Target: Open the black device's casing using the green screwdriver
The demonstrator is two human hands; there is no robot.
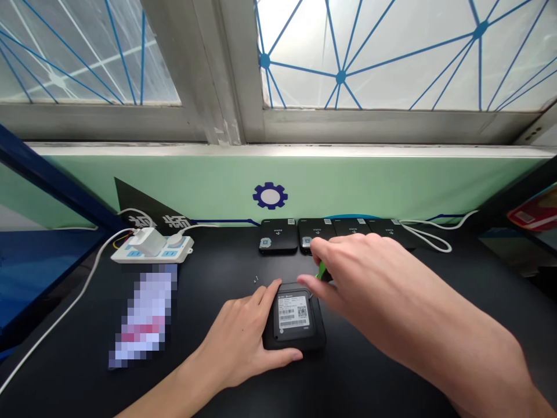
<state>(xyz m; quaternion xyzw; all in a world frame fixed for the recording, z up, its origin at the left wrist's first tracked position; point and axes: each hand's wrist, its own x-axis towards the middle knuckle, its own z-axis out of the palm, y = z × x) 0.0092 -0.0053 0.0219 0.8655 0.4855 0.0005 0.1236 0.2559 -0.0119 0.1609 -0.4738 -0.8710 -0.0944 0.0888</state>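
- Lying flat near the middle of the table, a little toward its near edge, is a small black box with a white printed label and a code square facing up.
- Left hand comes in from the near edge and clasps the black box from its left side. Its fingers run up along the left edge to the far left corner, and the thumb presses along the near edge.
- Right hand reaches across from the right edge of the table, palm down. Its fingers are loosely curled, and one fingertip touches the far right corner of the black box.
- A small green piece shows just under those fingers, beside the same corner. Whether the right hand is gripping it cannot be told, as the hand covers most of it.
- Four similar black units stand side by side along the far edge of the table, against the green wall, just beyond the right hand.
- A white cable loops at the right end of that row.
- A white power strip with a plugged-in adapter sits toward the far left corner, well apart from the hands.
- A blurred-out object lies on the left side of the table, nearer than the power strip.
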